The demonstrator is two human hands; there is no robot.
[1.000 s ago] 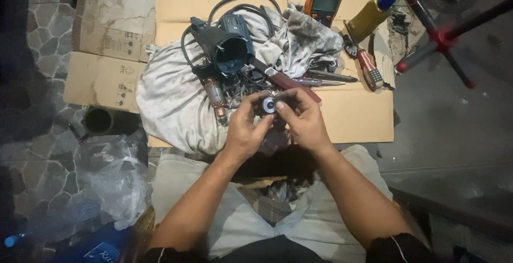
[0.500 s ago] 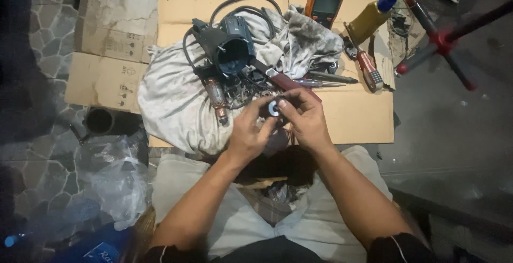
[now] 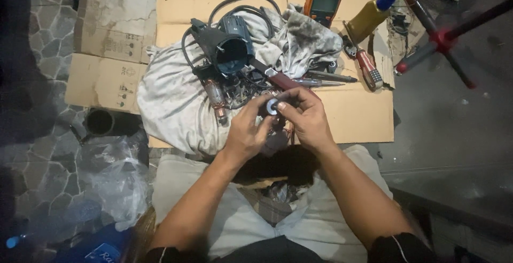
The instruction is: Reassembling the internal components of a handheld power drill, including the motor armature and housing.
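1. A small round part with a pale ring face (image 3: 271, 106) is held between both hands, above the lap and just in front of the grey cloth (image 3: 171, 103).
2. The left hand (image 3: 247, 133) is curled around the part from below and the side, fingers pressed against it, apparently to steady it.
3. The right hand (image 3: 305, 116) is closed over it from the other side, thumb and fingertips pinching at the ring, so the face is turned up toward the camera.
4. Beyond the hands, a dark power-tool housing (image 3: 227, 49) with its cord lies on the cloth, its open end facing the person; it appears to have been taken apart.
5. A copper-wound armature (image 3: 216, 98) lies just beside the housing, among small loose parts kept together on the cloth, probably so that nothing rolls away.
6. Flattened cardboard (image 3: 352, 116) is spread under everything as a work surface on the floor.
7. An orange meter (image 3: 323, 1) and a red-handled tool (image 3: 365, 66) are set to the far right, near at hand.
8. Crumpled plastic bags (image 3: 115, 180) lie to the left of the knees.
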